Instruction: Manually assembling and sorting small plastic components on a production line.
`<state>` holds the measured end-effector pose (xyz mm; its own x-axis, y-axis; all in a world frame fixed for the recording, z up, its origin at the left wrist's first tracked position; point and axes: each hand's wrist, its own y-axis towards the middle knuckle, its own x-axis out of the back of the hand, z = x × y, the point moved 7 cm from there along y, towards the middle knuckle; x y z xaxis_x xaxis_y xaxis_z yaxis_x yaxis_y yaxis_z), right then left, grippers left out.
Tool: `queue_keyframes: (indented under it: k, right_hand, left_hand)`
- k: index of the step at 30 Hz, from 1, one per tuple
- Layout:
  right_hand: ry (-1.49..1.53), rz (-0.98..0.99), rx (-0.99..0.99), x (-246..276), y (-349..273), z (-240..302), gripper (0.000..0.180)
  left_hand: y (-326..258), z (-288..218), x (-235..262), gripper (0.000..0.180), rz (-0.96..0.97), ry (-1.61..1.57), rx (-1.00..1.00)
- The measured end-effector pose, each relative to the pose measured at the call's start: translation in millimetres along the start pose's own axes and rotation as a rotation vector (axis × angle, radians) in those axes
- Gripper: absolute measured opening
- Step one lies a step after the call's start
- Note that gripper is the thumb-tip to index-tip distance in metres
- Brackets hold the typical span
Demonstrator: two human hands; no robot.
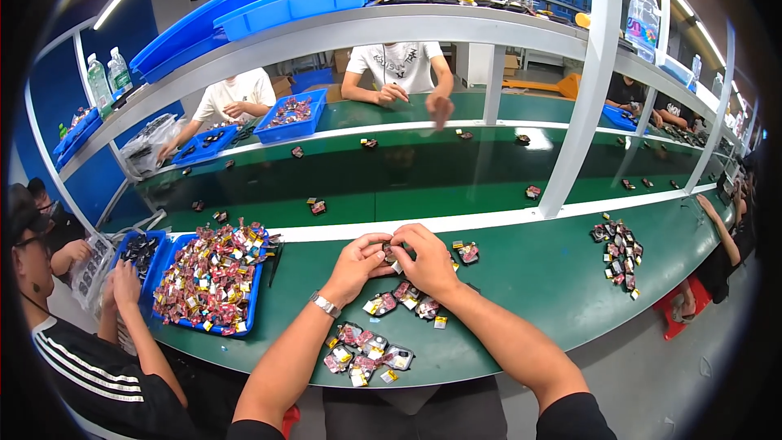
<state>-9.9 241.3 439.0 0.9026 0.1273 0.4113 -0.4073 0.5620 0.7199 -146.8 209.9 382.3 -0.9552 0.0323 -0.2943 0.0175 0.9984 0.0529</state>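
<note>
Hands at work on one small part, big stock waiting

Both hands meet over the green tabletop (521,277), just short of the white strip that edges the conveyor belt (423,183). The left hand (356,265) and the right hand (428,259) have their fingertips pressed together around one small dark part (390,250); each grip pinches an end of it, and what is being done to it is too small to make out.

Just below the hands lie a few loose parts (403,300), and nearer the body sits a tighter cluster of parts (366,356), reddish with yellow and white tabs. Whether these are finished or waiting, I cannot tell. A blue tray (254,297) to the left is heaped with the same kind of pieces, so by my reading most of the stock is not yet handled. Single pieces ride the belt, well apart from one another. A second heap of parts (617,248) lies to the right on the tabletop.

Another person's hand (124,285) rests at the tray's left rim. Two people sit across the belt.
</note>
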Motion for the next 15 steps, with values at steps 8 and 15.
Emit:
queue_keyframes:
  k: [8,15]
  right_hand:
    - [0.050,-0.012,-0.060,-6.7,-2.3,-4.6,0.011]
    - [0.000,-0.021,-0.028,-5.0,-4.0,0.6,0.010]
  left_hand:
    - [-1.0,-2.2,-0.9,0.025,-0.054,0.047,-0.011]
    - [-0.2,1.2,3.6,0.025,-0.092,0.136,-0.043]
